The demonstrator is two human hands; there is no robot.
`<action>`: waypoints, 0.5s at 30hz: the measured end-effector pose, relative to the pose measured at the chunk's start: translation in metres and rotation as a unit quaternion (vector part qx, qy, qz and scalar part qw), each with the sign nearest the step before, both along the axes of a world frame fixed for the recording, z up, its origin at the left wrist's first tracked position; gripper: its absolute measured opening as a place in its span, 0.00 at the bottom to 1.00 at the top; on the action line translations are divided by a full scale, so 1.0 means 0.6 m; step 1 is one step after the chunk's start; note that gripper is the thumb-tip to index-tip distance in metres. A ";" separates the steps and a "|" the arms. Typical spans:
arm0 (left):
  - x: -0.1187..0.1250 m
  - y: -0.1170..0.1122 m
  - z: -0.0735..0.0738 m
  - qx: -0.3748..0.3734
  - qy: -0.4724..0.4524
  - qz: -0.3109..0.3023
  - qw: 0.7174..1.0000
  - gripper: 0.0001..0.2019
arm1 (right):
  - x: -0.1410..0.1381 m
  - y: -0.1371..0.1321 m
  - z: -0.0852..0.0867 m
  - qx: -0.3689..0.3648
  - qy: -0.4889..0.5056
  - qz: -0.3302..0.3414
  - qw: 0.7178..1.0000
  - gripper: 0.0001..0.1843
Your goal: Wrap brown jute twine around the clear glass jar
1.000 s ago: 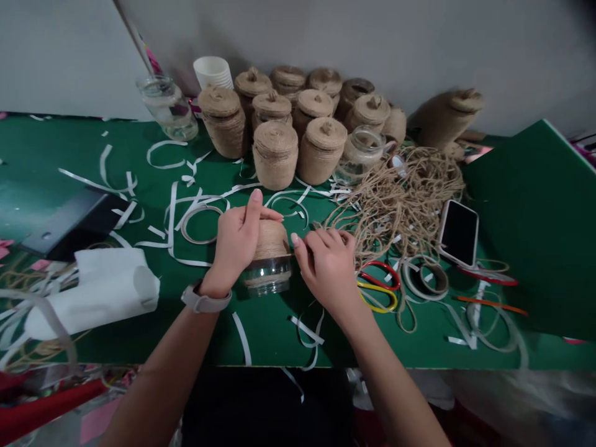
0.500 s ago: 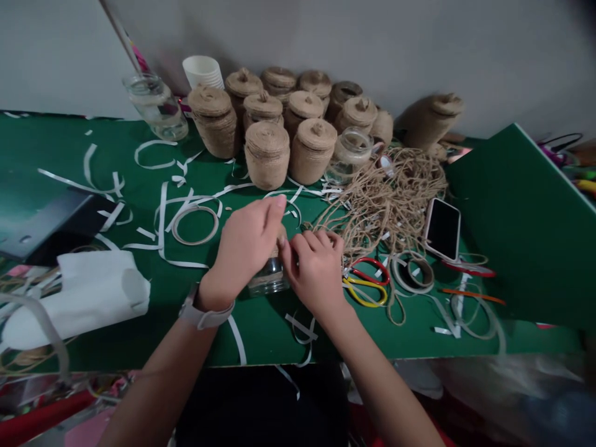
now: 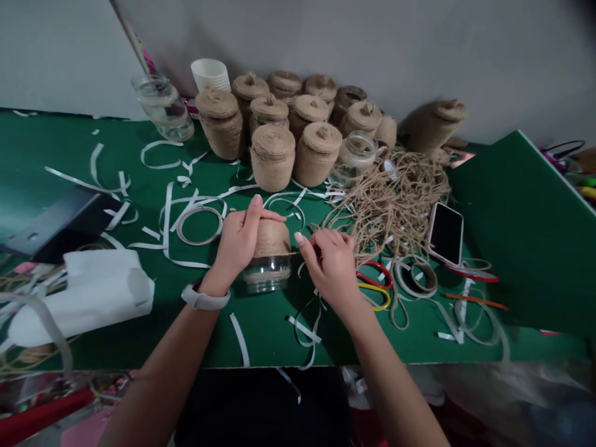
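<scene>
A glass jar [image 3: 267, 271] lies on its side in front of me, its mouth toward me. Twine is wound round its far part, and the glass near the mouth is bare. My left hand [image 3: 243, 239] grips the wrapped part from the left, with the thumb raised. To the right of the jar, my right hand [image 3: 329, 264] pinches a strand of jute twine [image 3: 294, 252] that runs taut from the wrapping. Its other fingers are curled. Right beside that hand lie scissors [image 3: 375, 287] with red and yellow handles.
Several twine-covered jars [image 3: 272, 158] stand at the back, near a bare glass jar [image 3: 356, 158]. A heap of loose twine [image 3: 395, 195] and a phone [image 3: 446, 233] lie to the right. White tape strips litter the green table [image 3: 186, 329]; a white roll [image 3: 84, 298] lies left.
My right hand has moved right, away from the jar, drawing the strand out. My left hand has shifted slightly left, and more of the wrapped jar shows between the hands.
</scene>
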State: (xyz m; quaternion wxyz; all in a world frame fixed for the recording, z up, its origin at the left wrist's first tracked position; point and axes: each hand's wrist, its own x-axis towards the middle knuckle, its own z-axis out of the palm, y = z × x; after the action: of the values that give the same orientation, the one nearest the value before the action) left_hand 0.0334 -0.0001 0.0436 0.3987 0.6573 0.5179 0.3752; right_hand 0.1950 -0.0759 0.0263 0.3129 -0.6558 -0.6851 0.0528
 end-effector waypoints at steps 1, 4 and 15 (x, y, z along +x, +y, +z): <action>0.000 -0.001 -0.002 -0.004 -0.013 0.000 1.000 0.32 | -0.004 -0.001 -0.004 0.003 -0.006 -0.006 1.000 0.24; 0.002 -0.005 -0.011 -0.013 -0.049 0.002 0.999 0.33 | -0.019 -0.004 -0.016 0.012 -0.033 -0.023 0.999 0.23; -0.008 0.008 0.006 0.103 0.078 -0.112 0.985 0.16 | -0.041 -0.010 -0.014 0.033 -0.083 -0.060 0.994 0.19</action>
State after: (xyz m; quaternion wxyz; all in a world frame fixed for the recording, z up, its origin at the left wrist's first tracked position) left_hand 0.0285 0.0050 0.0472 0.3271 0.7758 0.4291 0.3272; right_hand 0.1702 -0.0821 0.0178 0.2789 -0.6873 -0.6693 -0.0438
